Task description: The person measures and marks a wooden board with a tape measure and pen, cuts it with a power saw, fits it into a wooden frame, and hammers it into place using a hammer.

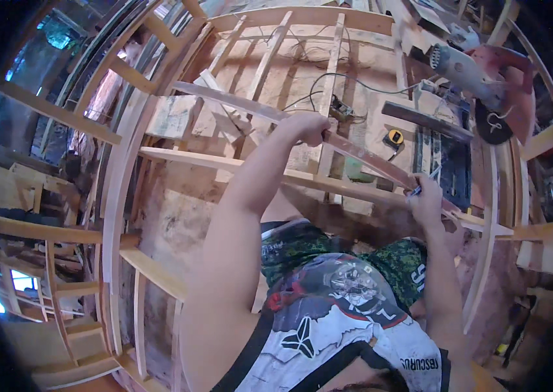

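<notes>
A long straight strip of wood (371, 158) runs slantwise across the wooden frame in front of me, pale at its far left end and reddish toward the right. My left hand (308, 128) is closed around its middle, arm stretched forward. Lower down on the right, my right hand (428, 199) rests by the strip's near end. A slim pen-like marker (413, 191) is pinched in its fingers, partly hidden by them. Under the strip, a pale crossbar (348, 188) of the frame lies nearly parallel to it.
A yellow and black tape measure (394, 138) lies beyond the strip. Past it are a dark bar (426, 121) and a black cable (348, 77). At the upper right is a bulky red and grey power tool (502, 81). Upright timber framing (126, 176) stands at the left.
</notes>
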The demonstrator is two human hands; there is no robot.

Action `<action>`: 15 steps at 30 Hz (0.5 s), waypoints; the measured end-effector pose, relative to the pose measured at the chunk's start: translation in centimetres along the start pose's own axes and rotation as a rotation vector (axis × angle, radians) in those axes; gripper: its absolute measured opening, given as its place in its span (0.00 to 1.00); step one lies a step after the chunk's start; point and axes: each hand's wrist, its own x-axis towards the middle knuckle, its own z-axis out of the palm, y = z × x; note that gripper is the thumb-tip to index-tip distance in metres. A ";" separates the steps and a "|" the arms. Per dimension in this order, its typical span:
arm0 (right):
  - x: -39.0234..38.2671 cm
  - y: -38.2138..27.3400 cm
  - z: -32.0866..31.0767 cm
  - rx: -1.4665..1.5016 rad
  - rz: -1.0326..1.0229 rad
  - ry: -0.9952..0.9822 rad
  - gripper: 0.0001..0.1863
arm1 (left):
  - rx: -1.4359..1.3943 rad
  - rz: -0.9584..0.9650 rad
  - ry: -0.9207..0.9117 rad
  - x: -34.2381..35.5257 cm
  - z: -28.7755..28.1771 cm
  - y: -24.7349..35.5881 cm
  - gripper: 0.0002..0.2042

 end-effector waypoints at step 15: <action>3.2 5.7 1.1 -0.191 0.049 -0.056 0.18 | -0.176 0.127 -0.210 8.2 -1.7 4.1 0.28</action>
